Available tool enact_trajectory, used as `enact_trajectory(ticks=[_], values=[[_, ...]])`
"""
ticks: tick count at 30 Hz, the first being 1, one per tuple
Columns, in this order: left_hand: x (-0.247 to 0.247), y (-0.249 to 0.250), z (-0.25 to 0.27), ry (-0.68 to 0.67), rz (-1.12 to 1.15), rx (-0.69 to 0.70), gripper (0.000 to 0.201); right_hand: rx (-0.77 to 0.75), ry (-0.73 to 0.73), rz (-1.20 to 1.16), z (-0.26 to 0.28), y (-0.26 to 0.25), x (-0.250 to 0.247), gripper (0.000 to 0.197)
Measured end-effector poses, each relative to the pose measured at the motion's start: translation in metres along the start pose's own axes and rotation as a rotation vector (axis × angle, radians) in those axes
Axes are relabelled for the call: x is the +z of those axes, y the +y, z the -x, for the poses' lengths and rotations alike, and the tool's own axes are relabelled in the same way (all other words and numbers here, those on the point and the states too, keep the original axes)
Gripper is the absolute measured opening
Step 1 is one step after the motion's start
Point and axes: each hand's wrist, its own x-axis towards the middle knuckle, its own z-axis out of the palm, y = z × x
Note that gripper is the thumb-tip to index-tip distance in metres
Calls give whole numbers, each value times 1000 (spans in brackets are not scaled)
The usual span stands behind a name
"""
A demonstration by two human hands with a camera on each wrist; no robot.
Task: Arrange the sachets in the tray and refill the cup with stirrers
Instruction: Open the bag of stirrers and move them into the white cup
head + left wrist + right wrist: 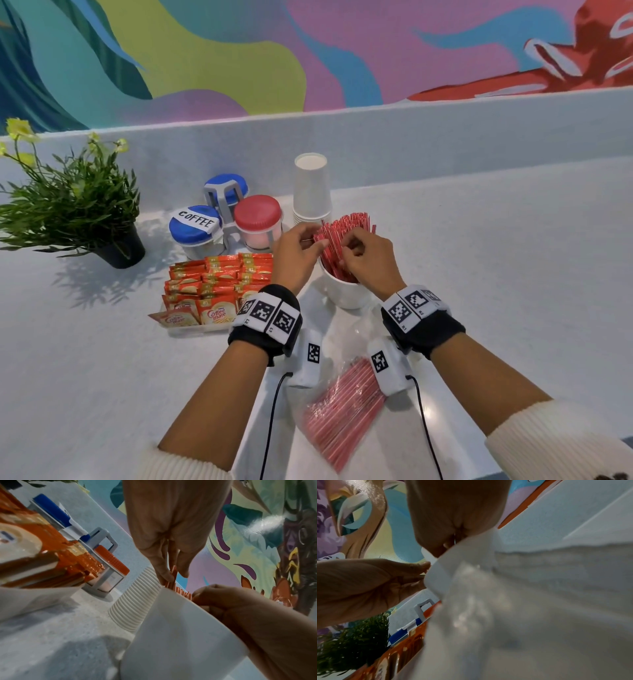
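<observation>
My left hand [297, 255] and my right hand [368, 262] are both up at the white cup [346, 291] on the table [513, 274]. The cup is full of red stirrers [342, 233] that stand up and lean. My left fingers [164, 573] pinch a few stirrers near their tops. My right fingers are curled in among the stirrers and hold some too. The tray [191, 329] sits just left of the cup, with orange sachets [219, 284] packed in rows. A bag [342, 411] of more stirrers lies near me, between my arms.

Coffee station, coffee jar [195, 229], paper cups [312, 192]
</observation>
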Motion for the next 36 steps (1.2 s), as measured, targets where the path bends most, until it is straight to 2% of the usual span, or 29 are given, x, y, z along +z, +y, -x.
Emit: enact_trajectory(ticks=[3, 6, 8, 10, 13, 16, 18, 23, 25, 27, 29, 32, 36], values=[[2, -1, -1, 6, -74, -11, 47, 20, 188, 19, 3, 1, 3, 12], [2, -2, -4, -25, -221, 12, 62, 45, 279, 4, 4, 0, 7, 31], [3, -4, -7, -60, -301, 35, 65, 70, 231, 35, 4, -2, 6, 49], [3, -4, -8, -94, -371, 67, 61, 91, 80, 91, 2, -2, 4, 59], [4, -4, -8, -99, -430, 128, 50, -2, -75, 159, -4, 3, 3, 56], [4, -5, -9, -63, -442, 135, 44, -20, -106, 243, -3, 4, 4, 57], [5, -5, -6, -60, -444, 151, 49, -4, -107, 277, -2, 3, 5, 60], [8, -4, 2, -156, -482, 258, 48, -34, -188, 328, -7, 0, 3, 58], [8, -3, 3, -182, -556, 252, 49, -49, -163, 291, -7, 1, 1, 56], [6, -5, 4, -223, -691, 205, 53, -60, -124, 236, -3, 1, 0, 56], [6, -8, 6, -267, -731, 149, 59, -63, -90, 170, 0, 0, -2, 58], [5, -7, 13, -265, -599, 115, 66, -38, -37, 36, 2, -1, -7, 57], [1, -2, 25, -142, -495, 127, 69, 73, 107, -168, 10, -1, -21, 53]])
